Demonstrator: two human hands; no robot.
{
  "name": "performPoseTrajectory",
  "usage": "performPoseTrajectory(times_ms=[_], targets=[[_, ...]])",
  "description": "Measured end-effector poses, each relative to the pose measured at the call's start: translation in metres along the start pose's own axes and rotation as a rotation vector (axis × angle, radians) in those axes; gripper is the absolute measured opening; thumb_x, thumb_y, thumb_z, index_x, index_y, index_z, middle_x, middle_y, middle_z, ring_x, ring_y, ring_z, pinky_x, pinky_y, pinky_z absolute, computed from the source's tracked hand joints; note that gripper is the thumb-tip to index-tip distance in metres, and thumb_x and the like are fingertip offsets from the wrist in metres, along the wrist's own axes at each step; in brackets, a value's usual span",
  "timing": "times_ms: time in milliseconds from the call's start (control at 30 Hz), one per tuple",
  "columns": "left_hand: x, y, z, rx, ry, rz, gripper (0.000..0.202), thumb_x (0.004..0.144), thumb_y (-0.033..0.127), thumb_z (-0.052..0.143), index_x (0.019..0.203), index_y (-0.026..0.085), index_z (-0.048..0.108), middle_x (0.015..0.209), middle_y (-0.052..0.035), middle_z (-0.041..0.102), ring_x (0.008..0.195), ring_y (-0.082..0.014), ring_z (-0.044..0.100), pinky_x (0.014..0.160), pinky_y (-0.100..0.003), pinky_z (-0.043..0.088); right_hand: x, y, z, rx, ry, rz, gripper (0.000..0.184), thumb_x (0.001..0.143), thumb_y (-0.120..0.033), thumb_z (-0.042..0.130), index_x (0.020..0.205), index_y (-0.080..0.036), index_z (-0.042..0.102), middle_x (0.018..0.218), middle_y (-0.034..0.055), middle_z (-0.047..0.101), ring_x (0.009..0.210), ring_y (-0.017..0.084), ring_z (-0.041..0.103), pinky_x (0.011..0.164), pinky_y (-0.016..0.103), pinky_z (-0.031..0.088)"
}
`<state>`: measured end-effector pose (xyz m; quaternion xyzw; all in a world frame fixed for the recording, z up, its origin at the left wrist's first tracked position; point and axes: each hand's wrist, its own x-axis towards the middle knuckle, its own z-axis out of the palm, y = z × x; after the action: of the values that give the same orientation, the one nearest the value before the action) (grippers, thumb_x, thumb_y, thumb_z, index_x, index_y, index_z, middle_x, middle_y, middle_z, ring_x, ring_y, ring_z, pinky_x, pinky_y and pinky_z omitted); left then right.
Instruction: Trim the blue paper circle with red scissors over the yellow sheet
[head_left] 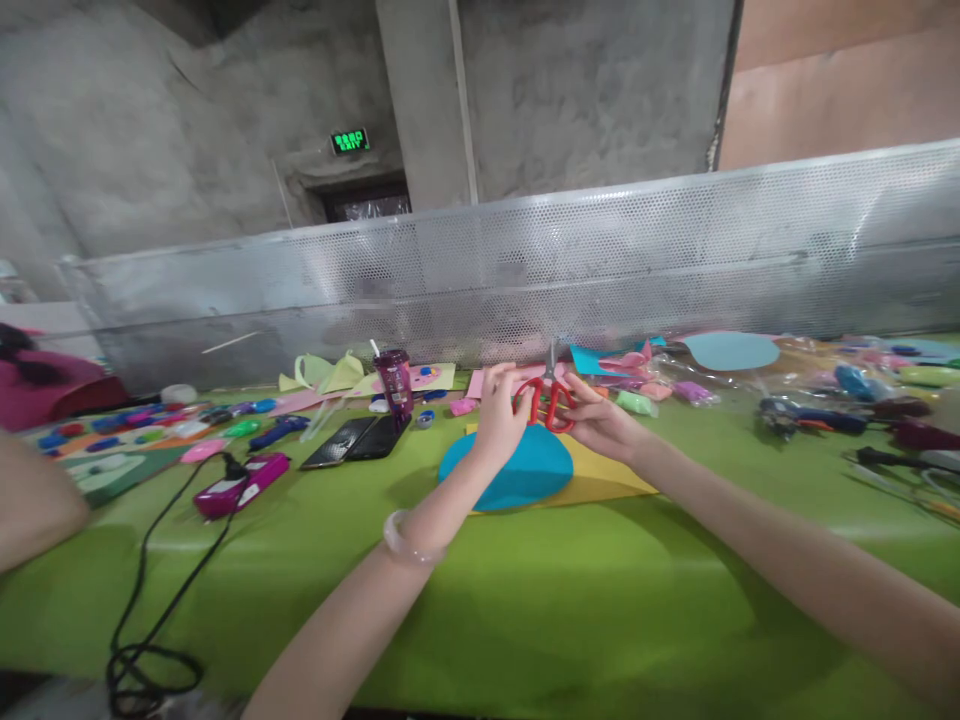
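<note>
A pair of scissors (pixel 553 395) with red handles is held up over the table, its metal blades pointing away from me. My left hand (pixel 501 412) grips the left handle loop, and a pale bangle circles that wrist. On the other side, my right hand (pixel 609 425) has its fingers at the right loop, closed on it. Below the hands lies a blue paper oval (pixel 506 470), resting on a yellow sheet (pixel 611 478). Part of the oval's upper edge is hidden behind my left hand.
A purple cup (pixel 395 385) with a straw stands near a black phone (pixel 349 442). To the left is a magenta power strip (pixel 241 487) with a black cord. Hot-glue-gun-like tools (pixel 814 418) lie at right. A person's arm (pixel 34 500) rests at far left.
</note>
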<state>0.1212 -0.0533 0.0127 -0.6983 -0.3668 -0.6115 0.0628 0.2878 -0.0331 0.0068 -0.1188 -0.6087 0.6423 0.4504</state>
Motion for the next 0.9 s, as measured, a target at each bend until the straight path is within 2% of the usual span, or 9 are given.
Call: performPoseTrajectory(times_ms=[100, 167, 300, 433, 567, 733, 900], targets=[[0.002, 0.03, 0.003, 0.07, 0.134, 0.127, 0.008, 0.079, 0.024, 0.052, 0.083, 0.02, 0.058, 0.106, -0.0073, 0.049, 0.106, -0.0198, 0.045, 0.093, -0.04, 0.035, -0.003, -0.006, 0.001, -0.111, 0.029, -0.046, 0.055, 0.069, -0.009, 0.047, 0.111, -0.043, 0.05, 0.117, -0.0066, 0.054, 0.109, 0.015, 0.049, 0.089, 0.038, 0.039], [0.002, 0.049, 0.009, 0.096, 0.167, 0.183, 0.006, 0.079, 0.024, 0.053, 0.081, 0.021, 0.059, 0.107, -0.0061, 0.05, 0.107, -0.0206, 0.044, 0.093, -0.041, 0.034, -0.004, -0.01, -0.002, -0.193, 0.079, -0.059, 0.055, 0.07, -0.012, 0.045, 0.114, -0.045, 0.048, 0.118, -0.0062, 0.053, 0.111, 0.015, 0.047, 0.089, 0.038, 0.04], [0.003, 0.069, 0.022, 0.091, 0.212, 0.175, 0.012, 0.079, 0.023, 0.053, 0.089, 0.021, 0.059, 0.113, -0.0078, 0.048, 0.108, -0.0217, 0.042, 0.094, -0.042, 0.032, -0.006, -0.016, -0.008, -0.216, 0.126, -0.083, 0.052, 0.07, -0.012, 0.044, 0.11, -0.045, 0.052, 0.119, -0.0078, 0.051, 0.114, 0.014, 0.043, 0.091, 0.036, 0.039], [0.005, 0.067, 0.027, 0.082, 0.235, 0.147, 0.009, 0.078, 0.024, 0.053, 0.083, 0.02, 0.06, 0.113, -0.0075, 0.049, 0.108, -0.0222, 0.043, 0.094, -0.042, 0.033, -0.006, -0.015, -0.01, -0.153, 0.076, -0.101, 0.05, 0.068, -0.01, 0.044, 0.098, -0.049, 0.056, 0.113, -0.0141, 0.053, 0.111, 0.008, 0.044, 0.093, 0.029, 0.037], [0.003, 0.062, 0.026, 0.089, 0.23, 0.179, 0.008, 0.077, 0.023, 0.054, 0.081, 0.021, 0.061, 0.114, -0.0065, 0.05, 0.107, -0.0219, 0.043, 0.094, -0.042, 0.033, -0.005, -0.012, -0.009, -0.178, 0.03, -0.091, 0.046, 0.07, -0.012, 0.045, 0.097, -0.047, 0.057, 0.113, -0.0148, 0.052, 0.109, 0.005, 0.045, 0.092, 0.024, 0.037], [0.0, 0.062, 0.025, 0.072, 0.235, 0.169, 0.009, 0.077, 0.023, 0.054, 0.081, 0.021, 0.062, 0.115, -0.0069, 0.049, 0.107, -0.0217, 0.044, 0.093, -0.042, 0.035, -0.006, -0.011, -0.006, -0.2, 0.053, -0.049, 0.049, 0.069, -0.011, 0.044, 0.102, -0.045, 0.055, 0.117, -0.0114, 0.052, 0.112, 0.01, 0.045, 0.092, 0.03, 0.038], [0.0, 0.062, 0.024, 0.118, 0.263, 0.186, 0.008, 0.076, 0.023, 0.055, 0.079, 0.021, 0.062, 0.113, -0.0065, 0.05, 0.103, -0.0208, 0.046, 0.091, -0.041, 0.037, -0.006, -0.011, -0.005, -0.126, 0.079, -0.028, 0.057, 0.065, -0.008, 0.044, 0.109, -0.044, 0.052, 0.118, -0.0093, 0.052, 0.111, 0.013, 0.046, 0.092, 0.034, 0.037]])
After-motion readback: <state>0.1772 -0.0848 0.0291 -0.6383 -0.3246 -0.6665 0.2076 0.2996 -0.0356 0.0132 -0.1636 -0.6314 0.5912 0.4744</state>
